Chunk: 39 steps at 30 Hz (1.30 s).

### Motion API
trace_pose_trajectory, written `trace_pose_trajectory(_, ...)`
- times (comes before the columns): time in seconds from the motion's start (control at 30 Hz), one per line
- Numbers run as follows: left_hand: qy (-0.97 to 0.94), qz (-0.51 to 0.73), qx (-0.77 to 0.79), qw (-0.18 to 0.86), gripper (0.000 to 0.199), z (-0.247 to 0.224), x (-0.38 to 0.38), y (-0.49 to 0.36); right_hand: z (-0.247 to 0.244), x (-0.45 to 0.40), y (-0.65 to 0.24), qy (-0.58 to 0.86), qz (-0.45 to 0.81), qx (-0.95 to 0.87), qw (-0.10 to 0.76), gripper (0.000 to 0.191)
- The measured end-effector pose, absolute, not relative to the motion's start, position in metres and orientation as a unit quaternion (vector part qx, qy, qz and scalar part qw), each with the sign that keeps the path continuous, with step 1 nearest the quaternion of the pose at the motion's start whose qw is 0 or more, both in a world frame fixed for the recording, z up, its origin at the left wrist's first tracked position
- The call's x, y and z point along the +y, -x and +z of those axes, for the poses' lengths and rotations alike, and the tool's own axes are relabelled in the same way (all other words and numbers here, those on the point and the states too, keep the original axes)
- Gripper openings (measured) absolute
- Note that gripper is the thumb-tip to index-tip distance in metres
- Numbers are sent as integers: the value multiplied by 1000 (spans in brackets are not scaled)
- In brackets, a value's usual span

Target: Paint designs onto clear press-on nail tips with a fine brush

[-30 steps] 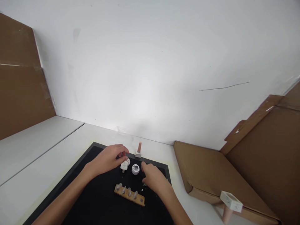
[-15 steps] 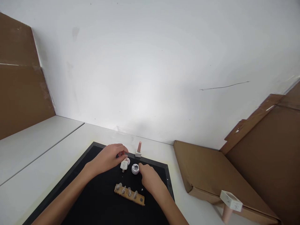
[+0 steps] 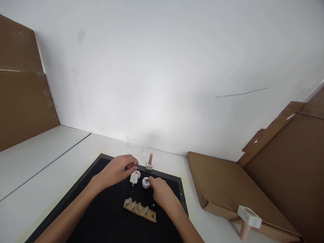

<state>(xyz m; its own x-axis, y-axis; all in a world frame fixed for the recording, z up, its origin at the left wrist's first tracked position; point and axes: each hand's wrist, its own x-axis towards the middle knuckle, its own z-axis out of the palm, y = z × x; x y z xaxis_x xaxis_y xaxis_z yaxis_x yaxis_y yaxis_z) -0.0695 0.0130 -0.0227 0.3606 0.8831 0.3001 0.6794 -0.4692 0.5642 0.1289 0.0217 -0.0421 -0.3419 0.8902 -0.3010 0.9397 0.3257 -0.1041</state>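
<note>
My right hand [image 3: 162, 191] is closed, its fingertips at the right rim of a small round white jar [image 3: 146, 184] with greyish contents. Whatever its fingers may pinch is hidden. To the left, my left hand [image 3: 124, 167] hovers with curved fingers, a small gap showing between thumb and forefinger. Just under it lie a round white lid or jar [image 3: 137, 173] and a white square nail polish bottle [image 3: 134, 179] whose bare neck points toward me. Nearer to me, a wooden strip [image 3: 139, 211] bears several clear nail tips standing up in a row.
A black framed mat [image 3: 106, 216] lies beneath the work. Behind it stands a white bottle with a peach cap [image 3: 150, 162]. A flat cardboard box [image 3: 227, 179] is on the right, with another white-and-peach bottle [image 3: 249, 217] by its front edge. A white wall [image 3: 157, 84] rises behind.
My right fingertips have shifted very slightly left over the jar's rim. My left hand stays almost still, and the bottles and wooden strip have not moved.
</note>
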Motion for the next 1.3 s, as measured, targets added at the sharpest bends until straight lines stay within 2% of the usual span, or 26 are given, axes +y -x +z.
trace_pose_trajectory(0.17, -800, 298, 484, 191, 18, -22, 12, 71, -26, 20, -134, -561, -133, 815, 59, 28)
trace_pose_trajectory(0.4, -784, 321, 463, 261, 16, -27, 9, 64, 4, 6, -145, -547, -139, 825, -39, 24)
trace_pose_trajectory(0.5, -769, 338, 439, 320, 14, -29, 5, 56, 17, -4, -147, -532, -154, 828, -92, 12)
trace_pose_trajectory(0.57, -751, 349, 417, 374, 16, -30, 1, 49, 23, -11, -147, -512, -171, 833, -126, 27)
trace_pose_trajectory(0.63, -729, 357, 387, 438, 23, -32, -3, 41, 29, -17, -148, -486, -194, 838, -156, 31)
trace_pose_trajectory(0.77, -677, 381, 310, 548, 35, -32, -11, 30, 39, -26, -146, -435, -246, 843, -201, 22)
trace_pose_trajectory(0.87, -638, 410, 277, 591, 33, -28, -16, 29, 46, -31, -142, -412, -267, 840, -231, 17)
trace_pose_trajectory(1.03, -585, 465, 268, 608, 30, -18, -24, 32, 50, -41, -144, -390, -263, 831, -298, 8)
trace_pose_trajectory(1.17, -564, 497, 272, 601, 23, -12, -30, 37, 48, -48, -149, -347, -200, 837, -373, 13)
trace_pose_trajectory(1.3, -580, 516, 262, 574, 15, -5, -38, 41, 45, -51, -147, -313, -159, 841, -411, 14)
